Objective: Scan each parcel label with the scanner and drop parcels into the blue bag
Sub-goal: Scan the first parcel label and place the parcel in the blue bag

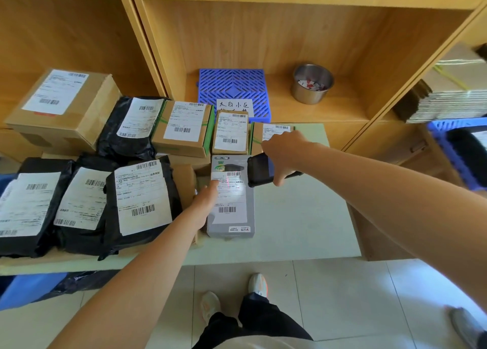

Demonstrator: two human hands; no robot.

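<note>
Two hands, centre frame: straight-fingered left hand (207,199) steadies grey parcel (232,224); right hand (286,151), clamped round scanner (259,170), should hold beam on label (232,190).

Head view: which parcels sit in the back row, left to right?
Large cardboard box → black mailer bag → green-taped box → small brown box → half-hidden box behind the right hand.

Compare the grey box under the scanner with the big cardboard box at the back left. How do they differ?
The grey box is slim and printed grey; the cardboard box is plain brown and far bulkier. The grey box is lit by the scanner in the right hand and touched by the left hand; the cardboard box is touched by neither hand. Both lie label up.
</note>
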